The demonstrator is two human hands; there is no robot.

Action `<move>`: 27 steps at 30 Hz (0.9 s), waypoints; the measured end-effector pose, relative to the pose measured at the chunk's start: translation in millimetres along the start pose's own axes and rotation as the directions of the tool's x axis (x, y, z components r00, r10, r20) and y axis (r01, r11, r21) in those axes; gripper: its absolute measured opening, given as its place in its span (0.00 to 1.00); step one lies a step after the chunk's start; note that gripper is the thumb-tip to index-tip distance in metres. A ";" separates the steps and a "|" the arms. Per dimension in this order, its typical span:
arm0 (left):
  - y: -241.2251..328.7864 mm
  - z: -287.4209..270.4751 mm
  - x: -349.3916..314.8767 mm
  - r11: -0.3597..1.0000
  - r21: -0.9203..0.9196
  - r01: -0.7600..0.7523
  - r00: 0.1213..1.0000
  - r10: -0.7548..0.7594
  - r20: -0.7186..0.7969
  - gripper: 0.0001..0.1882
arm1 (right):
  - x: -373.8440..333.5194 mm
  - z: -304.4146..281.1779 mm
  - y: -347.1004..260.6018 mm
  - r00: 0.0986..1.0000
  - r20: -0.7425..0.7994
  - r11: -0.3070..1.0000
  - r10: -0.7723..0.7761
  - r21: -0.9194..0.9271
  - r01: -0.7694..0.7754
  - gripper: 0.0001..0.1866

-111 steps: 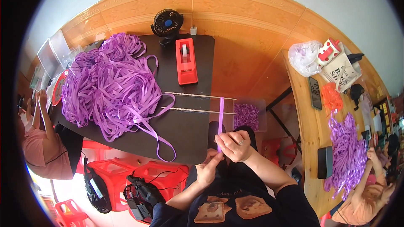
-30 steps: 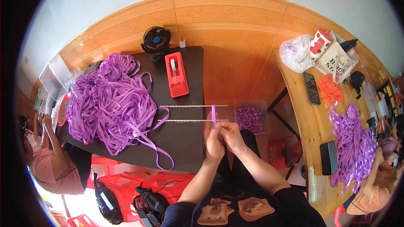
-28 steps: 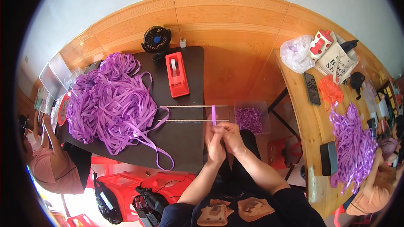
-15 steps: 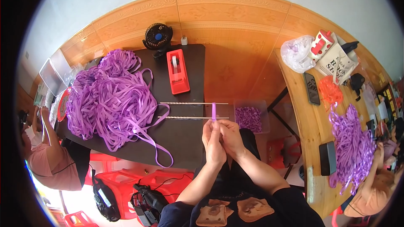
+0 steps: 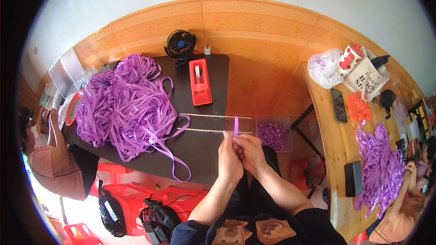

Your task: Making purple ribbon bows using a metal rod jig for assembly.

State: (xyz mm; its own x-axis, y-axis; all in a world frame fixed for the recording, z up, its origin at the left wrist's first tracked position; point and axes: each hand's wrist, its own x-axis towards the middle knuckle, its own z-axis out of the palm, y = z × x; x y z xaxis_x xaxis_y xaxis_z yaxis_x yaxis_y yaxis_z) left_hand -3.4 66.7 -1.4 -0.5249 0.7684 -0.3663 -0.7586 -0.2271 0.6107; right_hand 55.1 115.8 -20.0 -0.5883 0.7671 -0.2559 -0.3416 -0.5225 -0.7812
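Two thin, twisted metal rods (image 5: 210,116) reach out past the right edge of the dark table (image 5: 204,154), one behind the other. A short purple ribbon (image 5: 236,125) spans both of them near their tips. At its near end, just in front of the closer rod, my hands meet. My left hand (image 5: 230,159) is closed, thumb and forefinger pinching by the ribbon's end. Beside it, my right hand (image 5: 252,153) is closed too, its fingertips pinched at the same end. What the ribbon does between the fingertips is hidden.
A big heap of purple ribbon (image 5: 127,109) covers the table's left. Behind are a red tape dispenser (image 5: 200,88) and a black fan (image 5: 180,44). A clear bin (image 5: 287,143) holds ribbon pieces. The wooden table (image 5: 334,168) carries more ribbon. Co-workers sit at both sides.
The view has shifted slightly, so the table things sit a little lower and further right. My thumbs and fingertips have drawn slightly apart at the ribbon's near end.
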 end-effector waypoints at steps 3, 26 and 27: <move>7.4 -4.2 1.6 0.997 -0.027 0.077 0.995 -0.075 0.063 0.18 | -2.5 5.0 -3.9 1.000 -0.010 1.000 -0.001 -0.008 0.001 0.09; 49.3 -22.3 8.5 0.890 -0.093 0.445 0.845 -0.383 0.374 0.47 | -173.4 -151.2 82.5 0.947 -0.262 0.947 0.186 -0.208 -0.244 0.04; 48.6 -20.7 6.6 0.885 -0.101 0.455 0.835 -0.384 0.395 0.46 | -176.0 -154.1 80.0 0.945 -0.275 0.951 0.177 -0.200 -0.237 0.04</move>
State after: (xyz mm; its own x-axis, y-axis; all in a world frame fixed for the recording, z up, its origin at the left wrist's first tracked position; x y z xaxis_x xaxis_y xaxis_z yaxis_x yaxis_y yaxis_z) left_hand -51.7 48.4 11.2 0.0054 0.9647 -0.2632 -0.9488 0.0881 0.3034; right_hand 244.3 -3.6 -125.3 -0.4148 0.7345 -0.5370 -0.0386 -0.6039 -0.7962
